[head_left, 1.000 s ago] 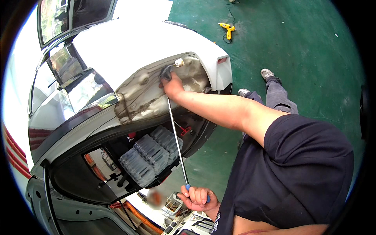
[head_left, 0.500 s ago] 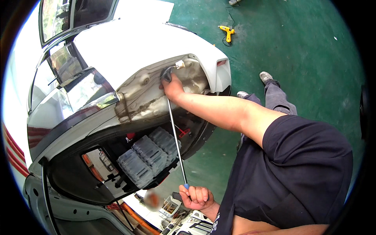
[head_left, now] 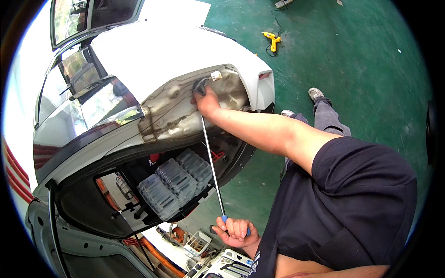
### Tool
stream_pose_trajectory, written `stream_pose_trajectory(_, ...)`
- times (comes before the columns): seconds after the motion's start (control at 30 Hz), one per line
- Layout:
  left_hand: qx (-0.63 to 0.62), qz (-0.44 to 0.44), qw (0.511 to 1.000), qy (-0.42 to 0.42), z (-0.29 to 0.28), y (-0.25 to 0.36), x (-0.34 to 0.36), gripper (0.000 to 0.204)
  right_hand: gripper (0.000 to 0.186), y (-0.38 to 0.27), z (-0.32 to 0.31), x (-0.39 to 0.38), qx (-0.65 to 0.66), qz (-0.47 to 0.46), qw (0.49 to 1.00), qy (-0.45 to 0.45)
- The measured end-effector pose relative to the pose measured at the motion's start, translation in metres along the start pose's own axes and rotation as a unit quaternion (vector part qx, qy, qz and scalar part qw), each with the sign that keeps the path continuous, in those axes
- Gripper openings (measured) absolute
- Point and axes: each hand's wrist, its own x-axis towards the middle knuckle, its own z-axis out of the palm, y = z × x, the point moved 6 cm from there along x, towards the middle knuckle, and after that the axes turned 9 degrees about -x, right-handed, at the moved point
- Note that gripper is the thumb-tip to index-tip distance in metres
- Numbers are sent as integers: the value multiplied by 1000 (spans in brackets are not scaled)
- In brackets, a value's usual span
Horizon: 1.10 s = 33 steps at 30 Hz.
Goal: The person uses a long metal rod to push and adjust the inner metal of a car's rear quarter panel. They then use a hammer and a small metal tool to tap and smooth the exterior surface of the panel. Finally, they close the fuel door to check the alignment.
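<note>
A long thin metal shaft with a blue-and-black handle, seemingly a long screwdriver [head_left: 211, 162], slants between my two hands. My left hand [head_left: 236, 231], palm side up, is closed around its handle. Up in the bare dirty recess [head_left: 174, 109] at the white car's rear corner, my right hand [head_left: 208, 102] is closed on a dark rounded piece [head_left: 199, 87]. The shaft's far end is hidden behind that hand. Beside the fingers, a white connector [head_left: 216, 75] hangs on short wires.
Several clear plastic-wrapped blocks [head_left: 176, 180] lie in the car's open boot, near a red-handled item [head_left: 217, 155]. A yellow glue gun [head_left: 273, 41] with a cord rests on the green floor. The white tail corner [head_left: 263, 90] juts out beside the recess.
The whole view has shifted slightly. My left hand has turned a little on the handle, so its blue end now shows beyond the fingers. My right hand stays at the recess.
</note>
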Motion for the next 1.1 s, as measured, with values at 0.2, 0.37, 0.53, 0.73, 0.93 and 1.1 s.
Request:
stream_pose_trajectory(0.2,23,26,999,27,-4,10,1,35,17,-2,-3,-1,-16,7,1000,14)
stream_pose_trajectory(0.37,65,10,998,-15,-10,9,6,32,22,0,-1,1,-18,-12,1000,10)
stream_pose_trajectory(0.53,34,9,999,-3,-8,9,4,34,23,6,1,4,-9,-16,1000,11)
stream_pose_trajectory(0.73,14,10,1000,14,0,1,-1,39,24,8,0,6,-25,-11,1000,14)
stream_pose_trajectory(0.93,8,7,1000,11,1,2,-2,39,22,8,1,4,-4,-6,1000,14)
stream_pose_trajectory(1.1,34,21,999,17,-10,12,0,33,22,8,1,5,-19,-16,1000,11)
